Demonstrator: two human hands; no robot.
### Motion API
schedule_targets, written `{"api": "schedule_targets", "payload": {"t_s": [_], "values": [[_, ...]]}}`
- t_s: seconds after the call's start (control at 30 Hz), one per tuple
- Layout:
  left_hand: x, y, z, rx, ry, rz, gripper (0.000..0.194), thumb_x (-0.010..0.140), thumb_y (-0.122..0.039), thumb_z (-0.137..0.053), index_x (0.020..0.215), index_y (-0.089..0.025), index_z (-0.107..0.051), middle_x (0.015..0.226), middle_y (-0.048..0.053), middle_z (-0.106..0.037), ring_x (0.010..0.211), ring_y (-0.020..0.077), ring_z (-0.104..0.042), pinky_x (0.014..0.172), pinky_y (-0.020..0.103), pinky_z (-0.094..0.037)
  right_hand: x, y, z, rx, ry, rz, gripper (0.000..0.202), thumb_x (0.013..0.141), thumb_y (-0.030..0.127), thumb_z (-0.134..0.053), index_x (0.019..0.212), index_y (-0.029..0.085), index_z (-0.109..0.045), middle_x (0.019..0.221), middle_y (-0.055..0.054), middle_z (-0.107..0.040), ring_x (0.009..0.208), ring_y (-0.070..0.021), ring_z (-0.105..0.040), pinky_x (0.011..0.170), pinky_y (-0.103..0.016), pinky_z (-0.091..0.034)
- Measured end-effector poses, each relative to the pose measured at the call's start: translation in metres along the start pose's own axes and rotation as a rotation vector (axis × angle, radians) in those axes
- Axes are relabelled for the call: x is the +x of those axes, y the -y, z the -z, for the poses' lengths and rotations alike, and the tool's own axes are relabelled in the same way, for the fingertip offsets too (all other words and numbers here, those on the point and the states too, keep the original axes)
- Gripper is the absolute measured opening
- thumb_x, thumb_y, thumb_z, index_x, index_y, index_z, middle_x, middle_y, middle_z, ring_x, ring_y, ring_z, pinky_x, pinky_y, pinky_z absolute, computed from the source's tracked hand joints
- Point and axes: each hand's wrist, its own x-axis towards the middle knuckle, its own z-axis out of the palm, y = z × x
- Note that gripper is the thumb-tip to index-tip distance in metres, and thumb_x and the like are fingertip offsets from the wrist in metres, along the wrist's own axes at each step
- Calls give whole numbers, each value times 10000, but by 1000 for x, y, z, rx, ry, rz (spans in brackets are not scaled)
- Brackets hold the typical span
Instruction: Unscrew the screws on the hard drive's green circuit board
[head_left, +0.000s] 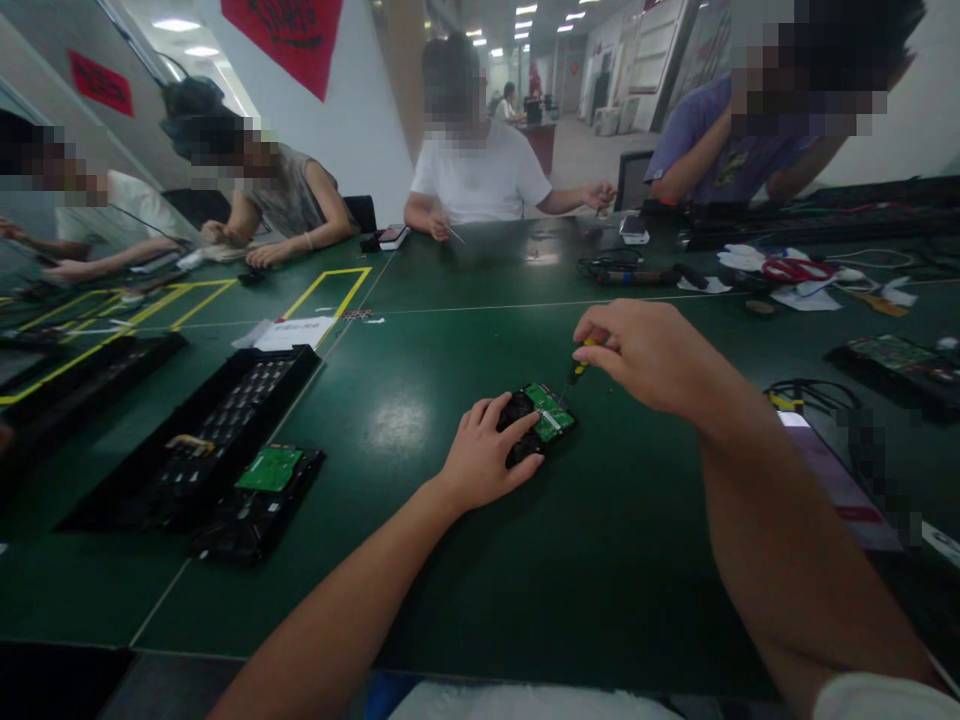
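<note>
A black hard drive with a green circuit board [553,414] lies board side up on the green table. My left hand [491,448] rests over its left end and grips it, fingers across the casing and thumb along the near edge. Between the thumb and fingers of my right hand [637,350] is a small screwdriver [577,368] with a black and yellow handle. It is tilted, and its thin shaft points down to the right part of the board. Whether the tip sits in a screw is too small to tell.
To the left lie a second drive with a green board [271,468] and a long black tray [225,430]. A phone [832,480] and a black cable [817,392] are right of my right arm. Several people sit across the table [420,600], one in a white shirt [480,175].
</note>
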Motion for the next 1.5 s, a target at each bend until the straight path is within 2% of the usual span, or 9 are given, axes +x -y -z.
{"api": "schedule_targets", "payload": {"t_s": [0.2,0.4,0.53,0.77,0.9,1.07,1.17,1.37,1.5], "values": [[-1,0,1,16,12,-1,652,974,-606,-656,1562,-336,-577,1676,136,-381,1453,433,-397,1134,643,-437,5,7,-6,-90,-36,-49,125,954,289,-658,900,187,-705,892,-91,-731,816,-241,-633,731,-348,-412],[-2,1,0,23,2,-4,645,979,-614,-646,1556,-332,-585,1675,136,-383,1463,430,-388,1152,639,-421,2,5,-14,-78,-44,-26,154,952,255,-619,1052,183,-713,1040,-116,-750,905,-261,-656,762,-359,-442],[-3,1,1,14,2,-10,649,980,-613,-649,1566,-346,-568,1681,126,-379,1461,425,-392,1155,641,-419,1,1,-10,-36,-23,4,167,969,291,-604,961,197,-742,972,-91,-764,904,-250,-671,785,-353,-466],[-3,1,2,19,9,4,654,977,-650,-630,1562,-363,-570,1675,123,-381,1473,423,-386,1149,642,-427,0,4,-5,21,57,78,314,959,154,-493,1126,192,-756,942,-77,-787,846,-224,-715,788,-341,-501],[-3,2,0,11,8,5,657,974,-653,-632,1560,-360,-575,1671,134,-383,1476,429,-386,1143,646,-430,-1,5,-1,38,52,33,243,928,181,-574,1099,212,-743,976,-65,-801,826,-233,-729,766,-349,-495],[-3,2,0,6,8,8,661,970,-656,-637,1564,-374,-567,1674,117,-388,1482,418,-386,1151,635,-431,-2,1,0,22,7,4,94,931,268,-658,970,242,-740,845,-42,-782,781,-247,-716,703,-352,-464],[-3,3,0,6,9,6,661,974,-663,-628,1569,-381,-560,1677,113,-387,1480,422,-390,1153,644,-426,-2,-1,-1,-11,-23,18,102,946,320,-663,935,251,-737,829,-42,-772,768,-245,-696,682,-353,-453],[-4,3,0,14,9,1,664,978,-655,-629,1570,-361,-563,1681,133,-374,1484,429,-384,1149,641,-432,6,7,-4,-95,-31,-17,117,921,291,-661,847,223,-721,807,-63,-744,778,-251,-674,697,-362,-444],[-4,2,1,17,9,1,665,976,-657,-633,1568,-362,-566,1684,124,-377,1481,426,-387,1156,636,-427,10,12,-9,-125,-40,-64,127,935,257,-619,901,200,-727,854,-84,-756,799,-259,-678,693,-362,-441]]}}
